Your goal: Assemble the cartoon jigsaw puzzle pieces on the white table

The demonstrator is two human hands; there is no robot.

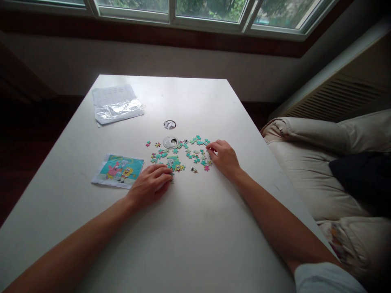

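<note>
Small jigsaw puzzle pieces [195, 156], mostly turquoise, lie loose on the white table [195, 228]. A joined puzzle section [173, 162] shows parts of cartoon figures. At its near left edge, my left hand [151, 181] rests with curled fingers closed on the joined pieces, partly covering them. To the right of the loose pieces, my right hand [224, 158] has thumb and index finger pinched at a puzzle piece, which is mostly hidden. A picture sheet [120, 171] with three cartoon figures lies left of my left hand.
Papers with a clear plastic wrapper [117, 103] lie at the table's back left. Beyond the pieces are a round hole [170, 124] and a round disc [168, 142] with a dark opening. A beige sofa [311, 175] stands along the right side, with windows [210, 10] behind.
</note>
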